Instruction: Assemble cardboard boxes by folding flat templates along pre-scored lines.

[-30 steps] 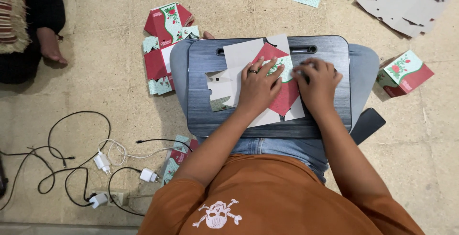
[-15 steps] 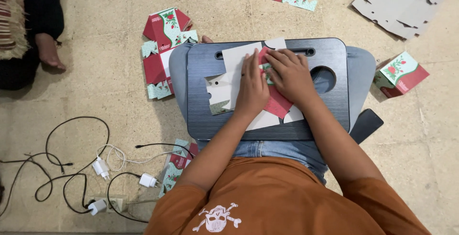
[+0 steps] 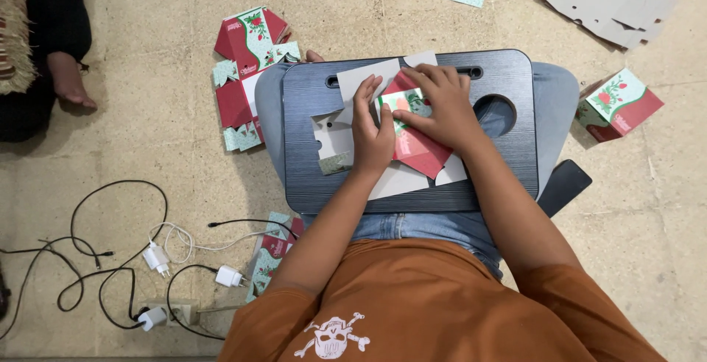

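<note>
While our left hand (image 3: pixel 372 135) presses flat, open-palmed, our right hand (image 3: pixel 436 109) pinches the red carton flap (image 3: pixel 416 152) just beside it | dark lap desk (image 3: pixel 501 174) beneath | beige floor (image 3: pixel 147 156) around, folded box (image 3: pixel 617 104) right.

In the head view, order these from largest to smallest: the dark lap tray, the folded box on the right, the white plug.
1. Dark lap tray
2. Folded box
3. White plug

The tray sits nearer the camera, yet the differences are plain.
</note>
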